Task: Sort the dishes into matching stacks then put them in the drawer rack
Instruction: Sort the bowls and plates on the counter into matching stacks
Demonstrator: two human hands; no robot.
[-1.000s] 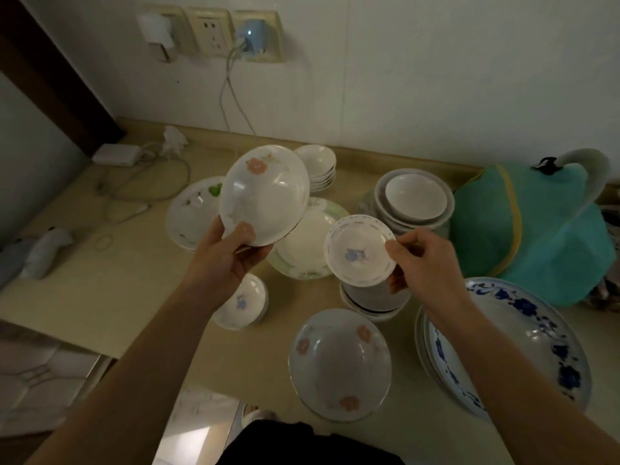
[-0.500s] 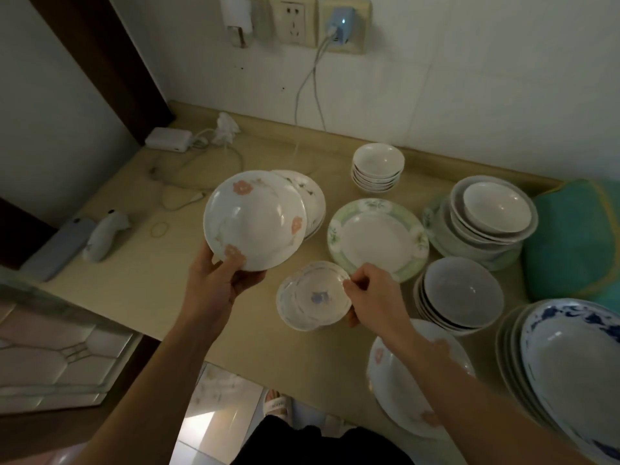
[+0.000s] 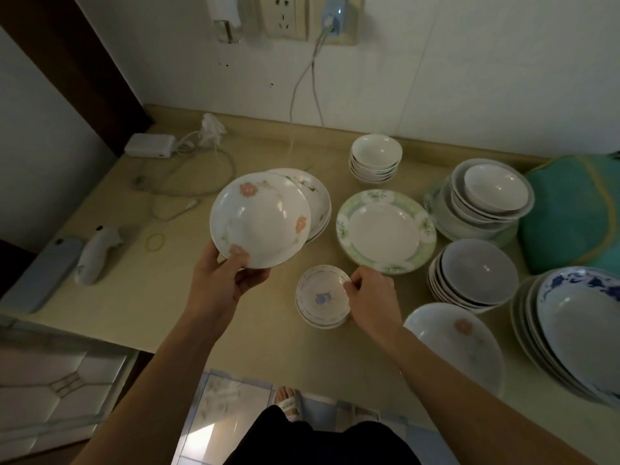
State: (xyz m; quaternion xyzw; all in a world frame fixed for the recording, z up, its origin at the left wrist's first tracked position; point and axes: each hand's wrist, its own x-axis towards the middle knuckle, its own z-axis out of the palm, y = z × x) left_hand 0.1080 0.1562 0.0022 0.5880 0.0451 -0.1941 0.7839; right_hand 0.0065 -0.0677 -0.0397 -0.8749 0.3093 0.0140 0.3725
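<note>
Right now the left hand (image 3: 224, 280) holds a pink-flowered bowl (image 3: 260, 219) up above the counter (image 3: 141, 297), thumb on the near rim and fingers curled beneath, its inside tilted toward the person. Just right of it and lower, the right hand (image 3: 370, 297) pinches the far right rim of a small blue-flowered saucer (image 3: 320, 297), which sits on top of a short stack of matching saucers on the counter. Behind the raised bowl lies a stack of plates with green sprigs (image 3: 312, 193), partly hidden by it. Farther right are a green-rimmed plate (image 3: 385, 231), a stack of small white bowls (image 3: 375, 157), a stack of grey bowls (image 3: 476, 276), another pink-flowered bowl (image 3: 453, 344) near the counter's front edge under the right forearm, and blue-patterned plates (image 3: 577, 330) at the far right.
</note>
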